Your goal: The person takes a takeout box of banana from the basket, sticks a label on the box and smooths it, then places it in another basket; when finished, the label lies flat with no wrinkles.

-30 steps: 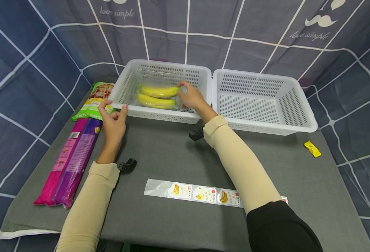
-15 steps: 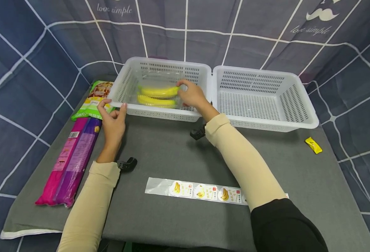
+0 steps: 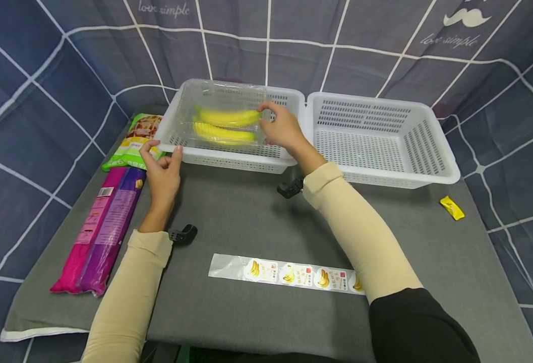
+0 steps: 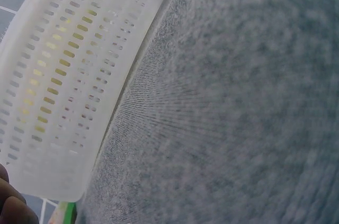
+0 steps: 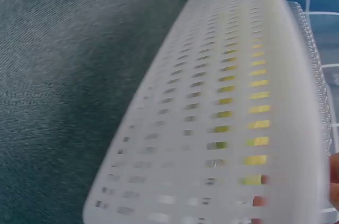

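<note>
Two yellow bananas (image 3: 227, 119) lie inside a clear plastic box (image 3: 236, 92) in the left white basket (image 3: 239, 160). My right hand (image 3: 285, 130) grips the right end of this box, which is raised to about the basket's rim at the back. In the right wrist view the basket wall (image 5: 201, 91) hides most of that hand; some fingertips (image 5: 334, 181) show at the right edge. My left hand (image 3: 163, 176) holds the basket's front left corner by the rim. Its fingers (image 4: 16, 208) appear beside that corner in the left wrist view.
A second white basket (image 3: 361, 151) stands right of the first. At left lie a green snack bag (image 3: 134, 143) and a long pink and purple packet (image 3: 103, 232). A strip of banana stickers (image 3: 286, 275) lies in front, and a small yellow packet (image 3: 452, 207) at right.
My right hand has lifted the clear box with the bananas, upward from inside the basket. The left hand stays at the basket corner.
</note>
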A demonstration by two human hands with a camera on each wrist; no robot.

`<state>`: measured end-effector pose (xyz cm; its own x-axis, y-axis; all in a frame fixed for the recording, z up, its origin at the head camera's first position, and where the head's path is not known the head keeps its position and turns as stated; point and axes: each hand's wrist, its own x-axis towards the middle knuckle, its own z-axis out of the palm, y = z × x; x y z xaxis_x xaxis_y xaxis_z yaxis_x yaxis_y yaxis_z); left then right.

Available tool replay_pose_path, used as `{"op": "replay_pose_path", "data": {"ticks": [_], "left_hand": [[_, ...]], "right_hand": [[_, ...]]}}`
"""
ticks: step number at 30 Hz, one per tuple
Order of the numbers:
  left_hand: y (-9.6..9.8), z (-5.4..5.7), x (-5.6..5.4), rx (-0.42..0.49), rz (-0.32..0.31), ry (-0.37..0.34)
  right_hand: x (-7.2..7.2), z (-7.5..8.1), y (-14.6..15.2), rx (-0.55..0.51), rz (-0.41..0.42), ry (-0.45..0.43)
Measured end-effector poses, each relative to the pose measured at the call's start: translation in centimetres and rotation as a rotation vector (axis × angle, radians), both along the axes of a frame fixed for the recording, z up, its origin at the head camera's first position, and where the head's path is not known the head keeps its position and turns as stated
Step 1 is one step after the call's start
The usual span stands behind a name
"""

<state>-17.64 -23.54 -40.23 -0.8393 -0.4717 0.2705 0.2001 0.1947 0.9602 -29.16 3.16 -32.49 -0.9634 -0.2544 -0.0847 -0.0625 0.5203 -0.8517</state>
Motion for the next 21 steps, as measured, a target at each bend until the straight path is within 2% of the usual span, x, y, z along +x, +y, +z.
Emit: {"op": "replay_pose_path", "data": {"ticks": [5,10,16,18,21], "left_hand": [[-1.1,-2.1,-1.3,-0.014,0.024,-0.010],[-1.1,-1.8,-1.1,-0.015,0.010,-0.024],[-0.4,-0.4,-0.4,-0.003,-0.009,-0.023],[-0.4,-0.4,-0.4,-0.008,-0.002,-0.022],[-0.8,-1.2,-0.9,-0.025,0.019,-0.022]], "right_hand": [[0.8,1.7,1.2,-0.080,0.002,-0.029],[2.0,2.9,2.7,-0.168,-0.004,-0.037],[4.1,3.6,4.6,-0.317,0.020,-0.030],[4.9,3.7,5.2,-0.341,0.036,-0.013],[6.4,3.9,6.1,-0.350,0.056,0.019]]}}
